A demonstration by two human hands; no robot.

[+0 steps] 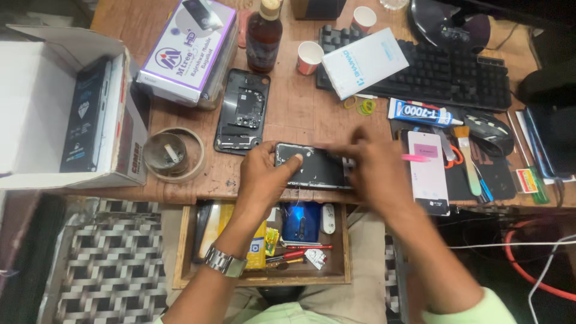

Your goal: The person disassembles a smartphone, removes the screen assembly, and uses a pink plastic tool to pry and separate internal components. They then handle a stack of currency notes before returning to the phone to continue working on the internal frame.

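Observation:
My left hand [267,174] presses its thumb on the left end of a dark phone [312,169] that lies flat near the front edge of the wooden table [300,114]. My right hand [375,171] is blurred over the phone's right end and grips a thin pink tool [417,158] that sticks out to the right. An opened phone body [242,111] with bare circuitry lies just behind my left hand. A second phone [428,171] with a pale screen rests on a dark mat to the right.
A brown bottle [263,37], two paper cups [309,57], a black keyboard [444,72], a glue tube [423,113], a brush [467,157] and a tape roll [171,154] lie about. An open cardboard box [60,114] stands left. An open drawer [264,240] of tools sits below the edge.

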